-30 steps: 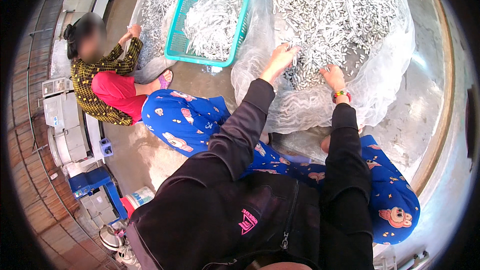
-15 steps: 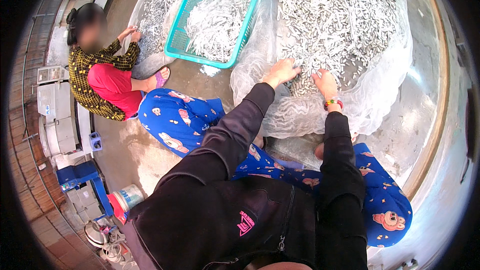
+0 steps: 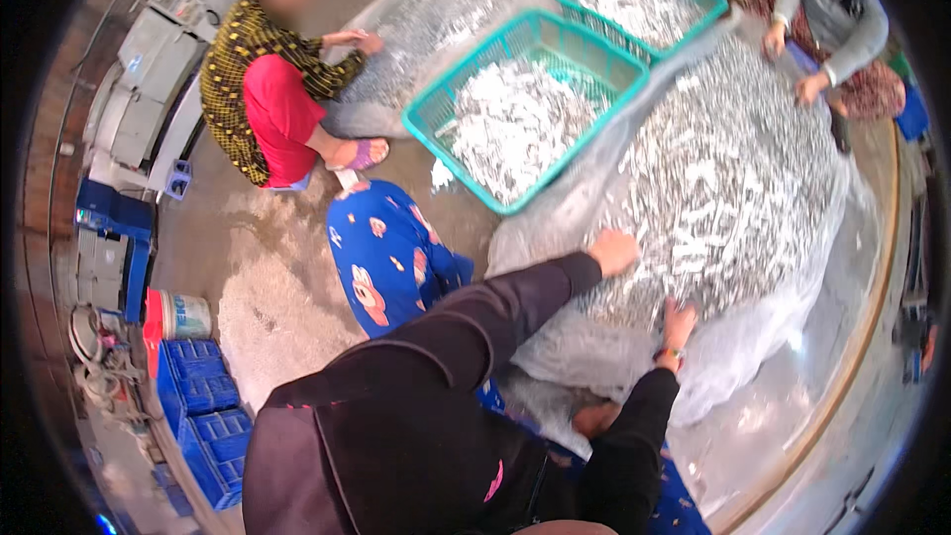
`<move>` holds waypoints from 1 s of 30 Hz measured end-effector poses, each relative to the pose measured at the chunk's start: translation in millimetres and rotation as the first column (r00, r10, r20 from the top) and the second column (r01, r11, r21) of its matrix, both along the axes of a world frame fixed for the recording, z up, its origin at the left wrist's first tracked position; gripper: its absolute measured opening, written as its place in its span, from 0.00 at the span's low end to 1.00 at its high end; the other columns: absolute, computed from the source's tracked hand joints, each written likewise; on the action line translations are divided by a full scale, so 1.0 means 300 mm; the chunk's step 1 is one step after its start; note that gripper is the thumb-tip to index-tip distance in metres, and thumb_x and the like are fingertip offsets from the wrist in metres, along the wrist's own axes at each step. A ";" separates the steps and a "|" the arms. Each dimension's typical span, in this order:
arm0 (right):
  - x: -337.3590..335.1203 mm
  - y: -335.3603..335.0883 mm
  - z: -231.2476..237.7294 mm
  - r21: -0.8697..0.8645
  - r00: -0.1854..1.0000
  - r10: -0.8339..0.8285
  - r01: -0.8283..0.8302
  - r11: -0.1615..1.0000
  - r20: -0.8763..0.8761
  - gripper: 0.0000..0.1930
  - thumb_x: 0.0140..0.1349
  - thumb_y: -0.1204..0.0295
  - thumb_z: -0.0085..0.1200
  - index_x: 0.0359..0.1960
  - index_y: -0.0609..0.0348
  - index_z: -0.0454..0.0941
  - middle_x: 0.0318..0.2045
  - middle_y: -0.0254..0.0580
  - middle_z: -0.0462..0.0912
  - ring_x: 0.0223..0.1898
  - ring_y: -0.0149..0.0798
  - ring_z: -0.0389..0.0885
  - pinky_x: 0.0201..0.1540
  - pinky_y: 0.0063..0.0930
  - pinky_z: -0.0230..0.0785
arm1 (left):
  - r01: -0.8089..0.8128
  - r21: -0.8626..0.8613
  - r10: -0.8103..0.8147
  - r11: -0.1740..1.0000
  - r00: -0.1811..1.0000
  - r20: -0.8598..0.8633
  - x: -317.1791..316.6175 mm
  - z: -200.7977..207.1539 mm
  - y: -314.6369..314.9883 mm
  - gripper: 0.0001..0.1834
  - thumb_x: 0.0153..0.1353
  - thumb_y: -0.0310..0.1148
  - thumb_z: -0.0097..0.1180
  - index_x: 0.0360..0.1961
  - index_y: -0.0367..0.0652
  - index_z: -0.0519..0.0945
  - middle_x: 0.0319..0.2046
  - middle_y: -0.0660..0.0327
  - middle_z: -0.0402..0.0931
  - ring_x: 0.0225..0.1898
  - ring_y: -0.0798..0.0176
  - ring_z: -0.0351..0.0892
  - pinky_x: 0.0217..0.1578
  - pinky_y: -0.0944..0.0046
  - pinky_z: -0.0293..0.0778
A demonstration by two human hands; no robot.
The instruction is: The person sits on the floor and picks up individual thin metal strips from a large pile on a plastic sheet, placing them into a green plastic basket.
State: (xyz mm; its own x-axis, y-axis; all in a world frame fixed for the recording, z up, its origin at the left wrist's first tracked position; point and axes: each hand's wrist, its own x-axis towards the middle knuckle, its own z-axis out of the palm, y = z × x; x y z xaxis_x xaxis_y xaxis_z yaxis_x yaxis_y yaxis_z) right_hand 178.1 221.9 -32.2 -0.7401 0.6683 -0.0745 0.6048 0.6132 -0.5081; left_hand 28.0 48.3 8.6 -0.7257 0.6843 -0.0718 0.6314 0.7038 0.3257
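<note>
A large heap of small silvery, stick-like pieces (image 3: 713, 188) lies on a pale translucent sheet (image 3: 674, 367) spread over the floor. My left hand (image 3: 615, 252) rests at the heap's near left edge, back up, its fingers turned down among the pieces and mostly hidden. Nearer to me, my right hand (image 3: 679, 325) reaches to the heap's front edge. Its fingers point away and look apart, though blurred; no held piece can be made out. A red and green bracelet (image 3: 671, 355) circles that wrist.
Left of the heap stands a green plastic basket (image 3: 525, 119) of white strips, with another such basket (image 3: 644, 5) behind it. A co-worker (image 3: 282, 79) squats at far left; another co-worker's hands (image 3: 792, 64) work at the far right edge. Blue crates (image 3: 203, 406) stand at lower left.
My view has swung to the right and takes in more: a second basket and further co-workers' hands now show. My hands remain at the heap's near edge, the left now farther off than the right.
</note>
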 end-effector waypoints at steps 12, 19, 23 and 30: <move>-0.082 -0.051 0.175 -0.195 1.000 -0.013 0.014 0.981 0.008 0.29 0.44 0.53 0.58 0.33 0.76 0.74 0.29 0.64 0.76 0.35 0.55 0.76 0.39 0.40 0.65 | -0.039 -0.080 0.065 0.996 0.933 0.353 -0.048 0.176 -0.068 0.15 0.45 0.38 0.56 0.29 0.37 0.78 0.28 0.49 0.76 0.34 0.50 0.76 0.35 0.55 0.71; -0.036 -0.062 0.186 -0.813 0.967 -0.248 0.184 0.552 0.050 0.18 0.48 0.61 0.55 0.29 0.66 0.71 0.12 0.33 0.66 0.16 0.28 0.64 0.13 0.25 0.56 | 0.036 0.199 -0.111 0.979 0.918 0.380 -0.072 0.060 -0.109 0.18 0.48 0.38 0.56 0.34 0.34 0.75 0.28 0.54 0.76 0.31 0.58 0.76 0.34 0.59 0.72; -0.068 0.003 0.232 -0.610 0.996 -0.081 0.086 0.788 0.037 0.16 0.51 0.62 0.50 0.30 0.66 0.71 0.17 0.36 0.68 0.21 0.33 0.66 0.21 0.27 0.58 | -0.450 0.447 -0.316 0.773 0.338 0.886 0.007 0.261 -0.042 0.15 0.53 0.40 0.50 0.30 0.37 0.74 0.25 0.59 0.75 0.29 0.66 0.75 0.28 0.63 0.73; -0.158 -0.141 0.451 -0.540 0.935 0.221 -0.341 0.770 -0.277 0.20 0.58 0.55 0.38 0.27 0.63 0.71 0.24 0.47 0.73 0.25 0.44 0.69 0.37 0.33 0.62 | -0.875 0.246 -0.640 0.417 -0.091 0.763 0.151 0.145 -0.076 0.20 0.57 0.45 0.39 0.39 0.39 0.72 0.39 0.53 0.73 0.39 0.54 0.74 0.39 0.43 0.70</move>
